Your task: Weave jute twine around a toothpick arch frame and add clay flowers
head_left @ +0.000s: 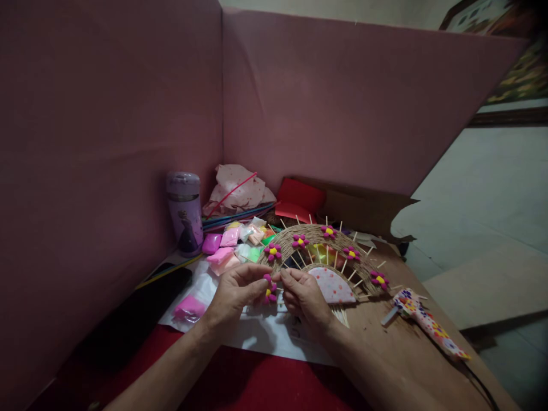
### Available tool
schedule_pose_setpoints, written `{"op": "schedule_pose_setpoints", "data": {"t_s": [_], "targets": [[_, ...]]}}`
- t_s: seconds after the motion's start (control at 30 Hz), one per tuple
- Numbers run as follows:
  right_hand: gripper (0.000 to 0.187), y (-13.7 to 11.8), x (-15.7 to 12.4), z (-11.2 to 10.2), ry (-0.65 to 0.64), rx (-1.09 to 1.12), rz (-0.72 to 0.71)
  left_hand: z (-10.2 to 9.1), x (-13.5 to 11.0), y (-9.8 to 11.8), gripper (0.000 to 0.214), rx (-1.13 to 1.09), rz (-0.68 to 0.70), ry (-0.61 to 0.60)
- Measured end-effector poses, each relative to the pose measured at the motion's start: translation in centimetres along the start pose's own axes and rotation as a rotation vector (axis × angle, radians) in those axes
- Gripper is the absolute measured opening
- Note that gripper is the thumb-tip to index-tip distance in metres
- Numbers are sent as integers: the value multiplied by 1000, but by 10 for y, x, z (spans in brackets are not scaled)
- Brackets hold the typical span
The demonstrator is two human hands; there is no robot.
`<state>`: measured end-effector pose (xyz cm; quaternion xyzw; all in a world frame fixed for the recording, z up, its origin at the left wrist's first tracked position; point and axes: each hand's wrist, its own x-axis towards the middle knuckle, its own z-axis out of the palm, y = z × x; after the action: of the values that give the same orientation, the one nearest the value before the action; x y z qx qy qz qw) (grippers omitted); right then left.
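Note:
A half-round fan (319, 233) of woven brown twine on thin wooden sticks lies before me. Several magenta flowers with yellow centres, like soft clay, dot its band, and a spotted white half-circle (331, 285) sits at its middle. At the fan's left end, my left hand (237, 292) is closed in a pinch, thumb and fingertips by another magenta flower (270, 292). My right hand (306, 295) also pinches, its fingertips almost meeting the left ones above that flower. Whatever is between the fingers is too small to make out. Part of the fan's left end is hidden behind my hands.
Bagged coloured clay (222, 257) lies left of the fan, near a lilac tumbler (186, 217). Behind are a spotted cloth bundle (240, 191) and red sheets (302, 197). A flower-patterned glue gun (432, 325) with a cord rests at right. Pink panels (342, 108) wall the back.

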<state>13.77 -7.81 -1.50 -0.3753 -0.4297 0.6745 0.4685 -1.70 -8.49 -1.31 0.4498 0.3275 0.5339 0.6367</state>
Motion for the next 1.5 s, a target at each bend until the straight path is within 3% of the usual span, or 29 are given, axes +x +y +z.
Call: {"op": "schedule_pose_setpoints", "data": {"t_s": [0.63, 1.5], "targets": [[37, 0, 0, 1, -12, 4, 12, 1, 0, 1, 27, -44, -27, 36], [36, 3, 2, 1, -20, -19, 6, 5, -1, 4, 23, 109, 15, 48]]}}
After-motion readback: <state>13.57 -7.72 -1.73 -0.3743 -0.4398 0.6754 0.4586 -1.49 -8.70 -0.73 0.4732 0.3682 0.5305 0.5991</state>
